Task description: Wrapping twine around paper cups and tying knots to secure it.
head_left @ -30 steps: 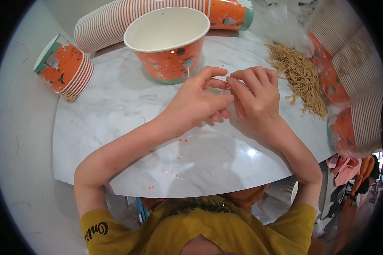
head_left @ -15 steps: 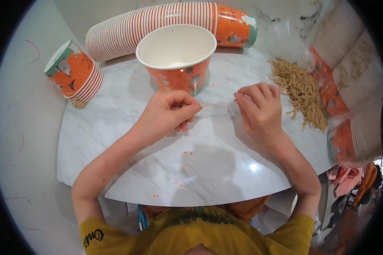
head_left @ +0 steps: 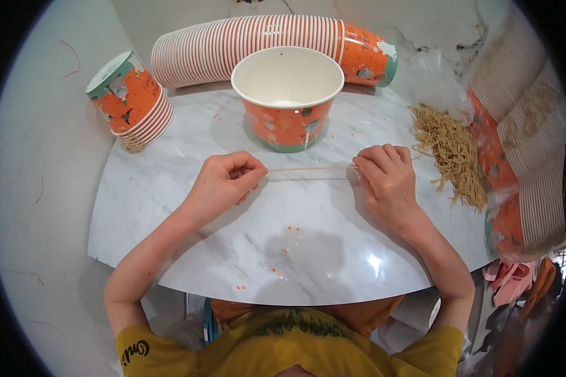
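Holding a thin pale string [head_left: 311, 168] stretched straight across, left end in the left hand [head_left: 223, 183], right end in the right hand [head_left: 388, 176]. Pinching pretty snugly on the left, thumb against forefinger, other fingers curled in underneath. Keeping things narrow on the right too, with fingers bunched together around the string and the back of the hand facing up. Can't make out the exact thumb position there, mostly hidden. Running about level over a marble-look table [head_left: 214, 264], just on the near side of an orange paper tub [head_left: 289, 122]. Can't tell the height above the tabletop, tbh.

As for the tub: standing upright, mouth open, white inside, green band at the base. Lying right behind it: a long, slightly bent row of nested tubs [head_left: 245, 50]. Over to the left: a shorter stack of tubs [head_left: 132, 97], tilted, green bottoms up, with a few tan strands [head_left: 132, 144] at the lowest rim.

To the right of the right hand, near but apart: a messy heap of tan yarn [head_left: 449, 151], right beside a crumpled clear plastic bag [head_left: 437, 75]. Farther right: more stacked tubs [head_left: 516, 119] in clear wrapping. Scattered nearer the front edge: little orange and white dots [head_left: 289, 229].
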A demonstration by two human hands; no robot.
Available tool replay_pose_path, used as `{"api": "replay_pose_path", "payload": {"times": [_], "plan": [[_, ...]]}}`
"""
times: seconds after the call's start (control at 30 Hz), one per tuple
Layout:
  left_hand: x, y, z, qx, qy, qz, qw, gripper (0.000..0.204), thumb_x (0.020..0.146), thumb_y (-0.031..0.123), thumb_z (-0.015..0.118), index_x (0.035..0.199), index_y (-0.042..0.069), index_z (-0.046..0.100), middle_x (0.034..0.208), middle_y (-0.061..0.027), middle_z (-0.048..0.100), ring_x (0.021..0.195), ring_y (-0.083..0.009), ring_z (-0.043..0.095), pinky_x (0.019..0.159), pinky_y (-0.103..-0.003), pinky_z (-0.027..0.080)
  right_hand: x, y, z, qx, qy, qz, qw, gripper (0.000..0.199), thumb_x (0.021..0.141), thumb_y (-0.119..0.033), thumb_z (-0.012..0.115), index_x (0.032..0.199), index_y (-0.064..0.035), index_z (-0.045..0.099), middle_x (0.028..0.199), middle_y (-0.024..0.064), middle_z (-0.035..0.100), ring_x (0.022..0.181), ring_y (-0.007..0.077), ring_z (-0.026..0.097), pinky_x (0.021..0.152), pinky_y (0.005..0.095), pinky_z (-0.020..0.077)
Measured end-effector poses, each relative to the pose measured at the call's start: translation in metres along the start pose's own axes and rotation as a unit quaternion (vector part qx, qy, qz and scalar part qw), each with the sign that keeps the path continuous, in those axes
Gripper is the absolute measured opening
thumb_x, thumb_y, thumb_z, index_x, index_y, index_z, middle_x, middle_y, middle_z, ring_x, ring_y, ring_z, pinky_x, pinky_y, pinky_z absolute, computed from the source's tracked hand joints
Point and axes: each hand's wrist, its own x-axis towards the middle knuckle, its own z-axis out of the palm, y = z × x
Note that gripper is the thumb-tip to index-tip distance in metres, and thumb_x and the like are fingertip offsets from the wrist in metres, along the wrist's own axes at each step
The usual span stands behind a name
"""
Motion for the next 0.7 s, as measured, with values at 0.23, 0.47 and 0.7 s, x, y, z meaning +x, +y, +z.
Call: {"api": "replay_pose_path", "payload": {"times": [0.23, 0.47, 0.7], "plan": [[-0.005, 0.0, 0.004, 0.041, 0.006, 0.041, 0.998, 0.012, 0.093, 0.011, 0.064, 0.094, -0.001, 0.068, 0.072, -0.0014, 0.063, 0.063, -0.0077, 0.056, 0.054, -0.026, 0.044, 0.001, -0.001, -0.002, 0.005, -0.103, -0.036, 0.994, 0.023, 0.073, -0.001, 0.071, 0.095, -0.0004, 0.067, 0.104, 0.0097, 0.062, 0.099, 0.0263, 0.058, 0.088, 0.0399, 0.0433], [-0.01, 0.033, 0.019, 0.254, 0.026, 0.327, 0.91, 0.009, 0.089, 0.002, 0.064, 0.097, -0.002, 0.068, 0.084, -0.0105, 0.067, 0.066, -0.0161, 0.062, 0.06, -0.031, 0.049, 0.032, -0.034, -0.005, 0.359, -0.136, 0.006, 0.923, 0.06, 0.084, -0.004, 0.069, 0.14, 0.0, 0.047, 0.123, 0.0175, 0.057, 0.116, 0.0324, 0.056, 0.099, 0.041, 0.0457], [0.011, 0.097, 0.001, 0.139, -0.004, 0.2, 0.97, 0.015, 0.092, 0.011, 0.063, 0.088, -0.002, 0.068, 0.07, -0.0033, 0.064, 0.06, -0.0086, 0.057, 0.055, -0.025, 0.046, 0.076, -0.058, -0.005, 0.544, -0.044, 0.174, 0.82, 0.037, 0.096, -0.005, 0.061, 0.13, 0.0023, 0.049, 0.107, 0.0113, 0.067, 0.091, 0.0169, 0.067, 0.076, 0.0299, 0.0538]]}}
